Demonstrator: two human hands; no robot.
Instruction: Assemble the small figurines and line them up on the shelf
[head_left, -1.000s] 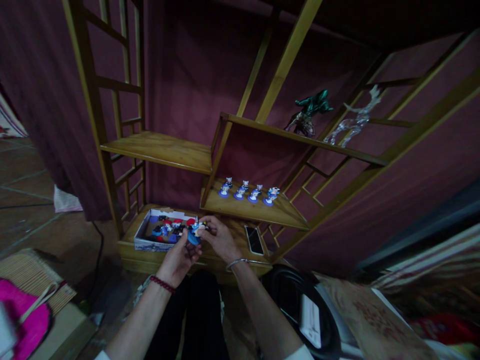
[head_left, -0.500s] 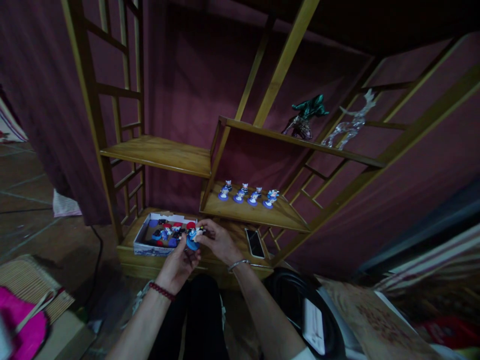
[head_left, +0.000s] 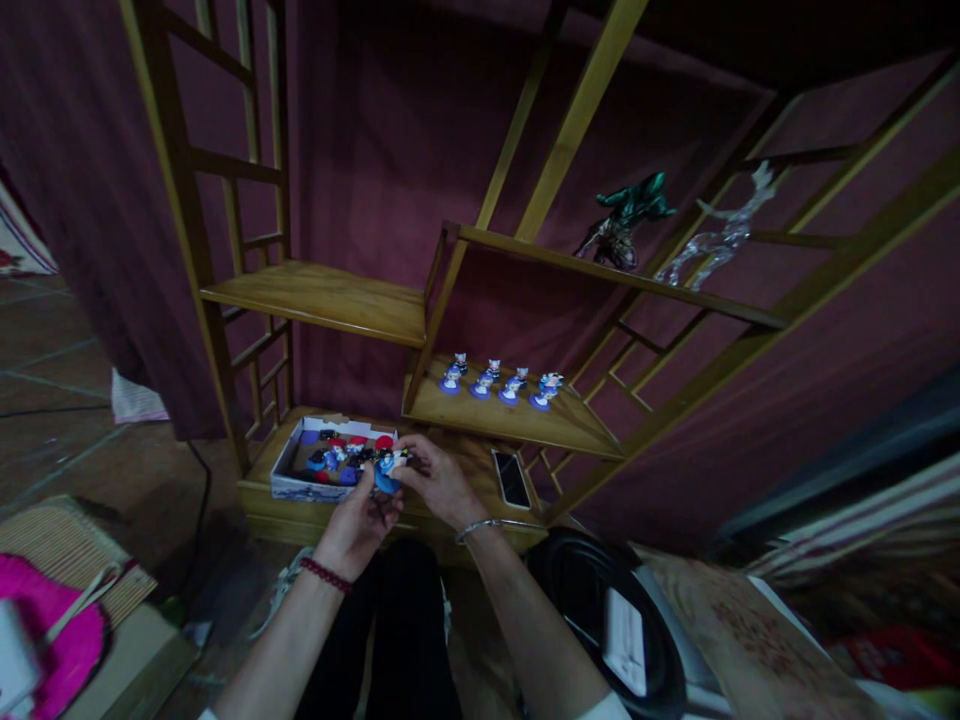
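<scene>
Between both hands, at the right end of an open box, is a small blue and white figurine (head_left: 388,470) on a blue base. My left hand (head_left: 365,515) is closed around its base from below. My right hand (head_left: 431,475) pinches its upper part from the right, so some of the figurine is hidden. The white-edged box (head_left: 311,490) stands on the lowest shelf and holds several more figurines (head_left: 335,455) in blue, red, black and white. On the small middle shelf, several figurines (head_left: 482,383) with purple bases stand in rows.
A phone (head_left: 511,480) lies right of my hands on the lowest shelf (head_left: 457,490). Above stand a green statuette (head_left: 628,220) and a clear deer ornament (head_left: 720,235). Wooden posts divide the rack. At lower right are a coiled black hose (head_left: 555,570) and a cardboard piece (head_left: 727,630).
The view has shifted slightly, so the rack's upper parts sit a little further right. Both hands stay on the figurine with hardly any change in grip.
</scene>
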